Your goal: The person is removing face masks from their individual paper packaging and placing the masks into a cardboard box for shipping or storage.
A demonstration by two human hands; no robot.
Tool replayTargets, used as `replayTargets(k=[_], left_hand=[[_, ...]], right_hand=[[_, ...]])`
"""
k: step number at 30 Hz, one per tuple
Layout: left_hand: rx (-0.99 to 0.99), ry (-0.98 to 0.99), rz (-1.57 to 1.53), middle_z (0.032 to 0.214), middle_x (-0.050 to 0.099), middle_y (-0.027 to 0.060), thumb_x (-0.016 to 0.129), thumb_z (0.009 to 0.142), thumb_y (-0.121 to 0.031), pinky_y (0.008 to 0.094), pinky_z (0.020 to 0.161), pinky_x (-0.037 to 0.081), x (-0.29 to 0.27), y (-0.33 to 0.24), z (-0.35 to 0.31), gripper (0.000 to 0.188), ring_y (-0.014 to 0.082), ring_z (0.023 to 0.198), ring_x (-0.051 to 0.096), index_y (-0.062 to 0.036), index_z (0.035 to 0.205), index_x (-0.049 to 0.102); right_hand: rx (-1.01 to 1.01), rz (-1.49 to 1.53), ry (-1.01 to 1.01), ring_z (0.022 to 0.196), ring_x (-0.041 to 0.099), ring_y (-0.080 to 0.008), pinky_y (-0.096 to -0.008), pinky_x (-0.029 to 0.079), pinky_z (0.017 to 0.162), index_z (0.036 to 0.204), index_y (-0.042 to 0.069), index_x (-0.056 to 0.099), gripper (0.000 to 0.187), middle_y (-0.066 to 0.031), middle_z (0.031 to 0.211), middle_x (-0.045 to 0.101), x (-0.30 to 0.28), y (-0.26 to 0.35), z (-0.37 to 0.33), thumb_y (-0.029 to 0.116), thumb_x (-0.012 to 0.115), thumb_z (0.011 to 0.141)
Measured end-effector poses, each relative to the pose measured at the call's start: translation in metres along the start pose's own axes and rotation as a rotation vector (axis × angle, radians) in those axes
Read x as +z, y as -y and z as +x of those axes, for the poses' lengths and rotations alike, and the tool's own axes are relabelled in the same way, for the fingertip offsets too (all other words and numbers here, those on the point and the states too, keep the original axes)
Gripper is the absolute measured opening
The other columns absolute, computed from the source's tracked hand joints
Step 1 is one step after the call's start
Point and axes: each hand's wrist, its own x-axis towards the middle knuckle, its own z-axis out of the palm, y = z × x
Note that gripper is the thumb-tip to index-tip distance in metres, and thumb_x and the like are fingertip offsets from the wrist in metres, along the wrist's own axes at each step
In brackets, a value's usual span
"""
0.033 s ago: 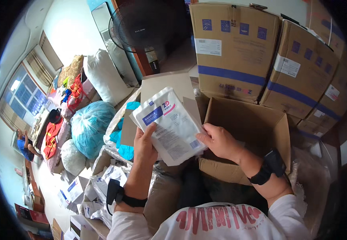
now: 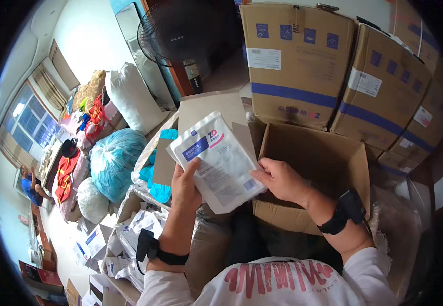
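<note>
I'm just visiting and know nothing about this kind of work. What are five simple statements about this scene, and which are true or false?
1. The left-hand grip holds a white packet. True.
2. The right-hand grip is empty. False: it pinches the packet's edge on the right.
3. A bulging, light-blue bag lies off to the person's left. True.
4. Green stripes run across the big cartons. False: the stripes are blue.
5. The fan is bright yellow. False: it is dark, nearly black.
</note>
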Motion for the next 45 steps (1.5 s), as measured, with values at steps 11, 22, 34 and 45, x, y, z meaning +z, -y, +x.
replayTargets(k=[11,22,34,45], left_hand=[[0.695,0.914,1.610,0.093,0.058,0.0088,0.056,0.077,-0.017,0.0380,0.086,0.037,0.065,0.027,-0.061,0.020,0.0267,0.092,0.053,-0.0054,0.093,0.058],[0.178,1.159,1.347,0.073,0.059,0.0143,0.045,0.086,-0.025,0.0397,0.062,0.044,0.037,0.078,-0.096,0.022,0.0315,0.073,0.057,-0.0065,0.082,0.056],[-0.237,0.796,0.725,0.061,0.047,0.0043,0.043,0.090,-0.025,0.0284,0.057,0.039,-0.005,0.132,-0.113,0.030,0.0120,0.061,0.042,0.0001,0.075,0.050],[0.129,0.218,0.715,0.065,0.049,0.0001,0.040,0.091,-0.027,0.0253,0.057,0.038,-0.001,0.098,-0.026,0.033,0.0083,0.062,0.042,0.0006,0.080,0.053]], right_hand=[[-0.149,-0.333,0.250,0.068,0.057,-0.0354,-0.0405,0.045,0.059,0.079,0.002,0.054,0.020,-0.0195,0.069,0.057,-0.032,0.012,-0.069,0.022,0.054,0.080],[-0.158,-0.449,0.461,0.068,0.057,-0.0341,-0.0409,0.046,0.062,0.074,0.003,0.054,0.034,-0.0165,0.070,0.058,-0.020,-0.015,-0.130,0.032,0.042,0.086],[-0.755,-0.609,0.289,0.064,0.052,-0.0169,-0.0290,0.043,0.052,0.067,0.011,0.049,0.009,-0.0015,0.065,0.047,0.003,0.003,-0.139,0.019,0.051,0.069],[-0.514,-0.575,0.132,0.062,0.053,-0.0195,-0.0281,0.045,0.054,0.068,0.008,0.052,0.015,-0.0036,0.067,0.049,-0.025,0.043,-0.158,0.021,0.056,0.076]])
